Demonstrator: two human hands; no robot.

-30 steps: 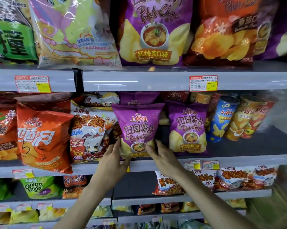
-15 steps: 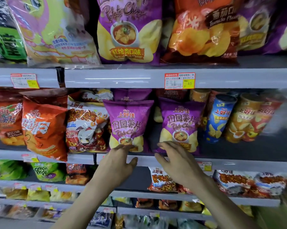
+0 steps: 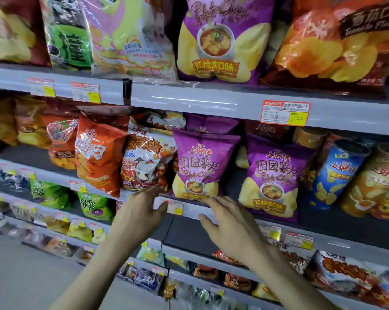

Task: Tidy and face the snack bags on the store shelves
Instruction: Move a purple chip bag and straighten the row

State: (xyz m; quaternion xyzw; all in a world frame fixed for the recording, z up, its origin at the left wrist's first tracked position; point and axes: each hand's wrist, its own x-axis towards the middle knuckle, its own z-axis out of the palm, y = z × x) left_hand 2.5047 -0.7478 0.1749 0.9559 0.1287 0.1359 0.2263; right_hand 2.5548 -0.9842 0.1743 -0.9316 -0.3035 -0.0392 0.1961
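Left hand (image 3: 139, 211): raised in front of the middle shelf's front rail (image 3: 350, 241), fingers stretched toward the bottom of the white cartoon bag (image 3: 146, 166); blur hides whether they touch it.
Left grip: wide, fingers straight, thumb spread, holding nothing.
Right hand (image 3: 229, 222): palm down before the same rail, fingertips just under the lower edge of the left purple chip bag (image 3: 202, 164).
Right grip: wide, fingers spread, holding nothing.
Left purple chip bag: upright on the middle shelf, front facing out, between the white cartoon bag and the right purple chip bag (image 3: 274, 175).
Right purple chip bag: upright, facing out, just beside its twin with a dark gap between them.
Neighbours: an orange bag (image 3: 99, 157) leans left of the cartoon bag; a blue can (image 3: 336, 173) stands right of the purple pair.
Price tag (image 3: 174, 206): on the rail between the two hands.
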